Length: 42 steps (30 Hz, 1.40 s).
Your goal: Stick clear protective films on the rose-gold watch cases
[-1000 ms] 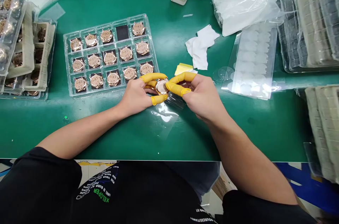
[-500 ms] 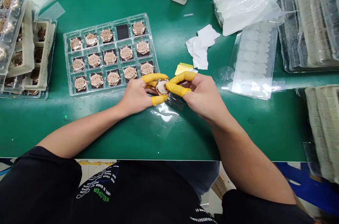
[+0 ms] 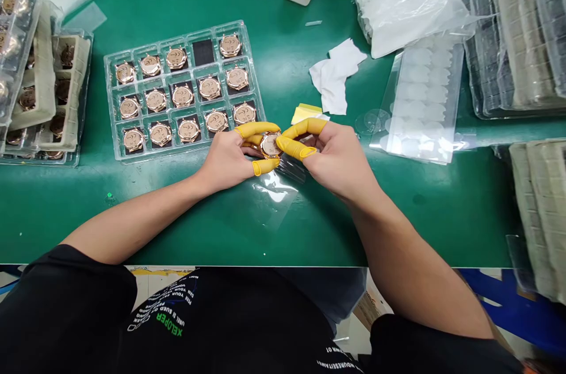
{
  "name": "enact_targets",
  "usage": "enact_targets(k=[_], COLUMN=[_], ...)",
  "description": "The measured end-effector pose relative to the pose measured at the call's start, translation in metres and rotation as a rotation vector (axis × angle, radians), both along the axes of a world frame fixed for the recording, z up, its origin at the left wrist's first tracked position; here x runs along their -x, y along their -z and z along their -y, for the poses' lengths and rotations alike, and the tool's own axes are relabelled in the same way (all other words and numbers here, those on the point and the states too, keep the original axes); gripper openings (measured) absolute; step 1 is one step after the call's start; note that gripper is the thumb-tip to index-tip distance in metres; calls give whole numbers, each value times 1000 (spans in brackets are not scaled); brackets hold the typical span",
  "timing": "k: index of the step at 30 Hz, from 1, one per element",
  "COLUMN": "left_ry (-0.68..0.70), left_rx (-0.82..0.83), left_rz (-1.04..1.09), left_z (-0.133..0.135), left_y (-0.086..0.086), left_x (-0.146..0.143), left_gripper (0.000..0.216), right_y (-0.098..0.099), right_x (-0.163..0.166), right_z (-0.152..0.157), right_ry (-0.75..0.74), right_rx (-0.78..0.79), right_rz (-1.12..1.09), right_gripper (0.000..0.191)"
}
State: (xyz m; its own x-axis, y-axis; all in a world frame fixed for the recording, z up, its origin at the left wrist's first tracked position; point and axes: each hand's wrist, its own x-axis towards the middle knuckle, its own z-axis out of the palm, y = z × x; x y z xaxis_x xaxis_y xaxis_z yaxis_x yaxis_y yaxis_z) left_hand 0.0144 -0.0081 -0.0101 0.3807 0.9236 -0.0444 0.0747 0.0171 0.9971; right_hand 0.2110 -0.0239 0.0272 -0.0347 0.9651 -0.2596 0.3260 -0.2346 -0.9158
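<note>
Near the middle of the green bench, a rose-gold watch case (image 3: 269,146) is held back side up. My left hand (image 3: 227,157) grips it from the left, fingers and thumb in yellow finger cots. From the right, my right hand (image 3: 339,156) has its cot-covered thumb and forefinger closed at the case's right edge; whether they also hold something small is hidden. Clear film (image 3: 289,169) lies beneath the hands. To the left, a clear compartment tray (image 3: 168,151) holds several similar cases on black pads; one back-row compartment shows only its black pad (image 3: 203,52).
White cloth pieces (image 3: 336,76) and a yellow pad (image 3: 306,111) lie beyond my right hand. Further right are a film sheet (image 3: 418,102), a bag of white wipes (image 3: 407,5) and stacked trays (image 3: 513,38). More loaded trays (image 3: 73,91) stand at left.
My right thumb and forefinger have shifted very slightly left over the case's edge. The view has moved a little; otherwise the grip looks the same.
</note>
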Motion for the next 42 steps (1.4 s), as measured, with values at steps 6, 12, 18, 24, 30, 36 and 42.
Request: enact_targets(k=[6, 12, 18, 24, 30, 36, 42], left_ry=[-15, -31, -30, -22, -39, -54, -49], left_rx=[22, 46, 69, 57, 77, 104, 137], left_rz=[0, -5, -15, -24, -19, -1, 50], left_z=[1, 2, 2, 2, 2, 1, 1], left_y=[0, -2, -4, -3, -4, -4, 1], left_x=[0, 1, 2, 2, 1, 0, -1], left_gripper=[60, 59, 58, 60, 61, 62, 63], right_y=[-8, -8, 15, 5, 35, 24, 1], right_x=[-5, -39, -51, -76, -42, -41, -24], right_z=[-2, -18, -19, -17, -36, -30, -8], right_ry=[23, 216, -229, -303, -106, -155, -286], right_rx=[-103, -555, -508, -494, -560, -603, -795], right_rz=[1, 331, 769, 688, 833, 785, 523], right_gripper=[17, 17, 20, 17, 43, 16, 27])
